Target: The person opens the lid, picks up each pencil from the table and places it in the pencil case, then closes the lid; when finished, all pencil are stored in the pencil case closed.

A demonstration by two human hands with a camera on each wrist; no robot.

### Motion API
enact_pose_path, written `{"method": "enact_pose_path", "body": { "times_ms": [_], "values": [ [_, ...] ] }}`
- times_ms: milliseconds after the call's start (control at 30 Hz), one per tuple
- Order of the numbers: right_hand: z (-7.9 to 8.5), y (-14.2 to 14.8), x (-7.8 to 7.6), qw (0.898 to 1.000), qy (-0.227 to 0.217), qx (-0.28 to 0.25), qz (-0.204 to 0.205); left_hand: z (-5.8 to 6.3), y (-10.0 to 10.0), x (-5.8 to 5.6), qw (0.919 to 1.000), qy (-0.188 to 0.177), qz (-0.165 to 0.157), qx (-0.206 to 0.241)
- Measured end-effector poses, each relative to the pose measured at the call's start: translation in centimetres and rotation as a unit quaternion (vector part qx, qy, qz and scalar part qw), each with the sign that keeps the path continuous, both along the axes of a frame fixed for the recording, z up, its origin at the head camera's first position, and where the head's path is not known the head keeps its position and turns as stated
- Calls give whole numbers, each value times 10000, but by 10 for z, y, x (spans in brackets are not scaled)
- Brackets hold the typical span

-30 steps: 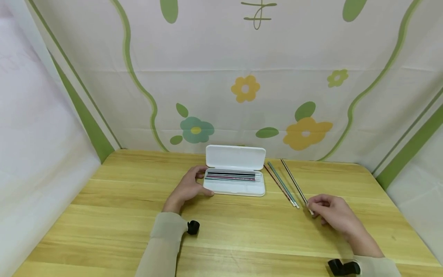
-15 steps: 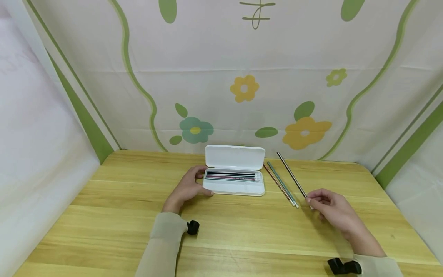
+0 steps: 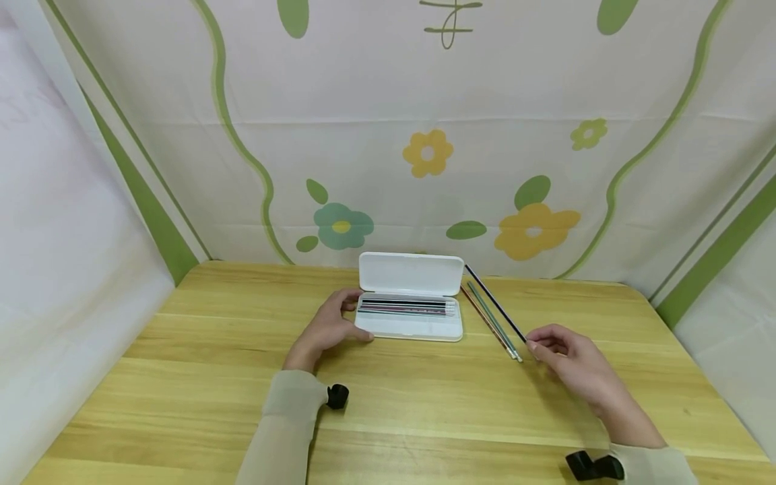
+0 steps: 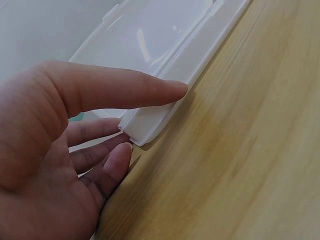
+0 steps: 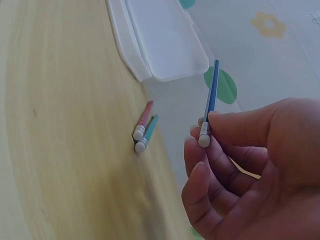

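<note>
A white pencil case [image 3: 418, 330] lies with its lid raised at the back of the table; several pencils [image 3: 403, 308] lie side by side along its rear half. My left hand [image 3: 330, 330] holds the case by its left end, thumb along the front wall and fingers round the corner. Between thumb and fingertips, my right hand [image 3: 572, 364] pinches a dark blue pencil [image 5: 213, 92] near its white eraser, raised above the table and slanting toward the back left. Just left of it, a reddish pencil [image 5: 144, 119] and a teal pencil [image 5: 150, 131] lie together on the wood.
The wooden table [image 3: 424, 417] ends at the back against a hanging cloth [image 3: 364, 162] printed with flowers and leaves. More white cloth [image 3: 73, 269] hangs along the left side. The case's raised lid [image 3: 412, 273] stands close to the back cloth.
My right hand has lifted the dark pencil off the table and carried it left, its far end swinging toward the case. My left hand has stayed on the case.
</note>
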State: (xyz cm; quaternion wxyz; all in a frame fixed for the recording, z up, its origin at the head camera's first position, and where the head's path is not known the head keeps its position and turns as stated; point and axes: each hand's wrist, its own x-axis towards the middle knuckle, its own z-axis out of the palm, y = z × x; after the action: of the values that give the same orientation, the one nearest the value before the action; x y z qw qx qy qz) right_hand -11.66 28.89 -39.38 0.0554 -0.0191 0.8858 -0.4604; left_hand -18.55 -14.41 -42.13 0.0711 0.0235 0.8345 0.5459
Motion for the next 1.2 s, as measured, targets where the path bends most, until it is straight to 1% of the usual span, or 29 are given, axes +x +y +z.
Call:
{"method": "enact_pose_path", "body": {
  "times_ms": [367, 667, 933, 1067, 1200],
  "values": [
    [-4, -17, 0, 9999, 115, 27, 27, 1, 0, 0, 10000, 44, -19, -65],
    [-7, -26, -1, 9995, 164, 185, 191, 3, -2, 1, 10000, 15, -15, -66],
    [-7, -29, 0, 9994, 90, 279, 185, 2, -1, 2, 10000, 25, -33, -55],
    [-4, -33, -4, 9984, 185, 484, 229, 2, 0, 1, 9999, 91, -58, -93],
    [2, -39, -14, 9960, 361, 716, 388, 2, 1, 1, 9999, 103, -20, -67]
  ]
}}
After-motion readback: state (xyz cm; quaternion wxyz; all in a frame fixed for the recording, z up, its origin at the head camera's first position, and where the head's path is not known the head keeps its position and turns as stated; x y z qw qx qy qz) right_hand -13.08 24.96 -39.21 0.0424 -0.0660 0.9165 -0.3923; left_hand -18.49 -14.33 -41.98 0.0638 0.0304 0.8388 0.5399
